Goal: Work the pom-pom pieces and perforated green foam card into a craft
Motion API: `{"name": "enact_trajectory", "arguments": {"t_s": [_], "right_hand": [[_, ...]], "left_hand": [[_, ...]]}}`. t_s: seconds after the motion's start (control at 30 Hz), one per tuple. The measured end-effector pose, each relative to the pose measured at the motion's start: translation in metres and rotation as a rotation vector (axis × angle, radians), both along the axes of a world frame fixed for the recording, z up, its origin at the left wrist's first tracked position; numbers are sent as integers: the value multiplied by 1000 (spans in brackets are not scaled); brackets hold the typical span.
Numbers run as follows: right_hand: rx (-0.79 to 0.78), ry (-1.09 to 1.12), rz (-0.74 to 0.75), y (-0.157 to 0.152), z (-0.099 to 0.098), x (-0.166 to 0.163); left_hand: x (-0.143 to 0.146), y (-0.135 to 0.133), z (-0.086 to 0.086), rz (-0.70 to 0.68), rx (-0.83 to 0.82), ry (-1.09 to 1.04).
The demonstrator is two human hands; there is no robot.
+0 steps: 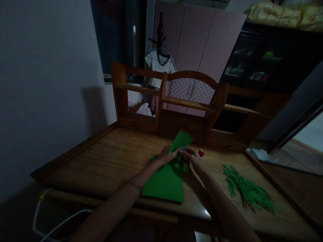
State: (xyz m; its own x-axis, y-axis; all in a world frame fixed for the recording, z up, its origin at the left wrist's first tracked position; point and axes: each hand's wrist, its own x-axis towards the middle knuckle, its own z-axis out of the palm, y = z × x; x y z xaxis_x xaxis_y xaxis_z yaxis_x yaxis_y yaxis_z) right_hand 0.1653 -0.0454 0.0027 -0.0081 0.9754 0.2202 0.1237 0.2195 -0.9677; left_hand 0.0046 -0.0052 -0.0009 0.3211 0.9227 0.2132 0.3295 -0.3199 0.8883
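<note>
A green sheet of paper lies on the wooden desk, its far end bent upward with a punched edge. My left hand rests on the sheet, fingers closed on its upper part. My right hand is closed around a small thing just to the right; a green punch-like piece shows below the fingers, and I cannot make out more in the dim light. A small red object sits on the desk just beyond my right hand.
A pile of thin green paper strips lies on the desk at the right. A wooden shelf unit stands along the desk's back. White cable hangs at the lower left. Pink wardrobe doors and a hanging shirt are behind.
</note>
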Motion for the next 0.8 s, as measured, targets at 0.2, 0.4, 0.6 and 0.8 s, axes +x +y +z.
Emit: {"name": "enact_trajectory", "arguments": {"t_s": [0.2, 0.4, 0.6, 0.8], "right_hand": [[-77, -85, 19, 5, -2, 6], [-46, -72, 51, 5, -2, 6], [-62, -42, 10, 2, 2, 2], [-74, -16, -25, 0, 4, 0]], "left_hand": [[-2, 2, -1, -20, 60, 37], [-4, 1, 3, -16, 110, -19], [-4, -2, 5, 4, 77, -87], [-1, -1, 6, 89, 26, -156]]}}
